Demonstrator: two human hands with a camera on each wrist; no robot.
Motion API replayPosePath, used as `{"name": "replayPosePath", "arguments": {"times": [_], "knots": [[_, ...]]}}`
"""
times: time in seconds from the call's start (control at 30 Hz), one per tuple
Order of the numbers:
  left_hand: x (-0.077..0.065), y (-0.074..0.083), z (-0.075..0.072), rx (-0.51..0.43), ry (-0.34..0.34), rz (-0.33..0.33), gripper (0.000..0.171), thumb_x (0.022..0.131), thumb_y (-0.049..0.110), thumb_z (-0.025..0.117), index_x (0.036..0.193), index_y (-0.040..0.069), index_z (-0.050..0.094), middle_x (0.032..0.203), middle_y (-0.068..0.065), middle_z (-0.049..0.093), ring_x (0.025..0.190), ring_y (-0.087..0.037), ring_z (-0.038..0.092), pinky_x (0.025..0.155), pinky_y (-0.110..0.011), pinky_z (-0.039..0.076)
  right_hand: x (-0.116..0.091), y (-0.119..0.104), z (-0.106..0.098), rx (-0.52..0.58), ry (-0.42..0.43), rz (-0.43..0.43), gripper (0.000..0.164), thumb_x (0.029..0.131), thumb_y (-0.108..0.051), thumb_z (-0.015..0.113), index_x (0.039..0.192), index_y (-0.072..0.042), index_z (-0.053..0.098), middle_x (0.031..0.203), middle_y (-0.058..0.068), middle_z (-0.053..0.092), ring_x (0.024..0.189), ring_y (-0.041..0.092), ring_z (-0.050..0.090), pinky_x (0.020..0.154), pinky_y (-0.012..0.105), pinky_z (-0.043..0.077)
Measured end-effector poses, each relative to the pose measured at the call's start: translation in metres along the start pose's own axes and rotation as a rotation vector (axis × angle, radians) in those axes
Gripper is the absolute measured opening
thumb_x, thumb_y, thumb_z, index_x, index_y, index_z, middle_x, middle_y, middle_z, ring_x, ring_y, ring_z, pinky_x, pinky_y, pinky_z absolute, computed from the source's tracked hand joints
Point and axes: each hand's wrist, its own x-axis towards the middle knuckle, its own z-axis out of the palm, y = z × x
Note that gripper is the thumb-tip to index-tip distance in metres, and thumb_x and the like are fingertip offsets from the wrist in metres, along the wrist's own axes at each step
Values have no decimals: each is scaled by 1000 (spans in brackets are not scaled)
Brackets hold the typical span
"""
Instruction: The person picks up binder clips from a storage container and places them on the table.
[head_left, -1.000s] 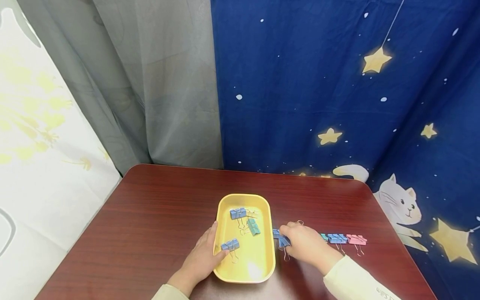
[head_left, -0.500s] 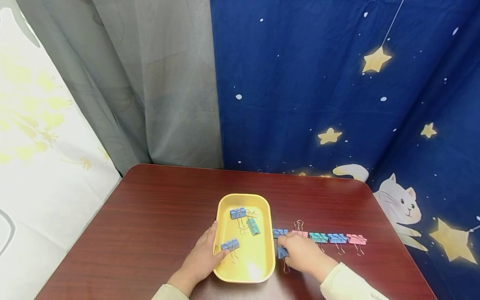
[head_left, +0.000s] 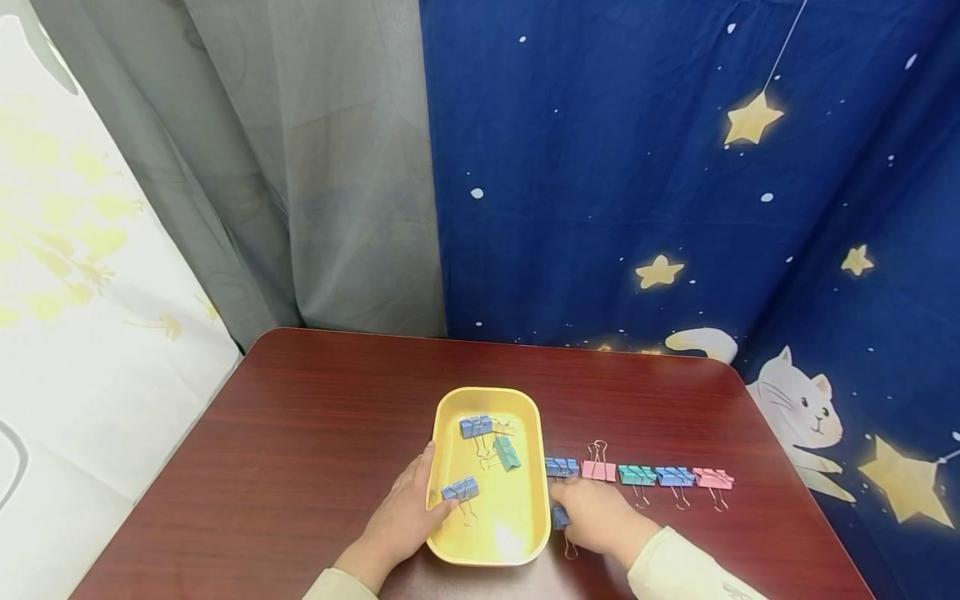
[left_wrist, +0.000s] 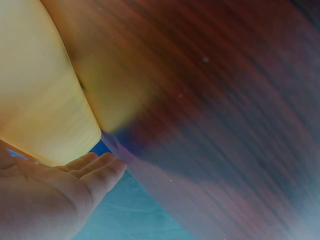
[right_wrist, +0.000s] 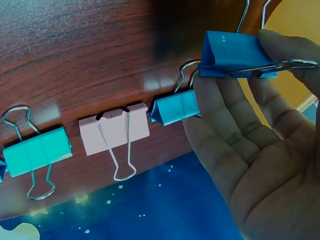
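Observation:
My left hand (head_left: 401,517) lies along the left side of a yellow tray (head_left: 543,500), fingers straight against the outer wall and thumb over the rim. My right hand (head_left: 603,521) pinches a blue binder clip (right_wrist: 232,50) between thumb and fingertips, just right of the tray. Beyond it a row of binder clips runs rightward: blue (head_left: 561,467), pink (head_left: 598,472) with a wire handle pointing away, green (head_left: 637,475), another blue (head_left: 675,477) and another pink (head_left: 713,478). Inside the tray lie two blue clips, a green clip (head_left: 507,453) and a yellowish clip (head_left: 504,428).
Everything stands on a dark red wood-grain table (head_left: 337,400). Behind its far edge hang a grey curtain (head_left: 360,167) and a blue curtain (head_left: 562,167) with stars. A white patterned cloth (head_left: 97,333) hangs at the left.
My right hand has drawn the blue clip toward me, away from the row, uncovering the pink and green clips. My left hand and the tray have stayed put.

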Motion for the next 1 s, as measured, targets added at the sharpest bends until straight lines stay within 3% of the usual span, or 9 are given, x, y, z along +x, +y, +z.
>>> {"name": "replayPosePath", "arguments": {"times": [0.23, 0.43, 0.63, 1.0], "knots": [[0, 0, 0, 1, 1, 3, 87, 87, 35, 69, 154, 7, 20, 151, -21, 34, 138, -40, 33, 108, -56, 32, 3, -4, 4, -21, -31, 39, 37, 57, -2, 78, 90, -16, 67, 79, 4, 65, 76, 24, 65, 63, 43, 55], [0, 0, -1, 6, 1, 1, 87, 87, 34, 69, 154, 7, 20, 152, -21, 34, 138, -40, 33, 109, -55, 32, 6, -7, 5, -23, -38, 60, 30, 57, -2, 78, 82, -15, 66, 79, 4, 66, 77, 24, 66, 68, 43, 56], [-1, 0, -1, 1, 5, 15, 88, 87, 35, 70, 154, 6, 21, 150, -23, 34, 137, -41, 33, 107, -57, 33, 9, -8, 7, -21, -47, 79, 25, 60, -2, 77, 74, -16, 61, 75, 3, 66, 71, 23, 65, 62, 42, 55], [1, -2, 0, -18, -9, -3, 87, 87, 33, 69, 154, 7, 19, 152, -22, 33, 139, -40, 31, 109, -56, 31, 15, -9, 13, -61, -55, 113, 20, 64, -2, 74, 70, -15, 61, 74, 5, 66, 72, 24, 65, 61, 44, 56]]}}
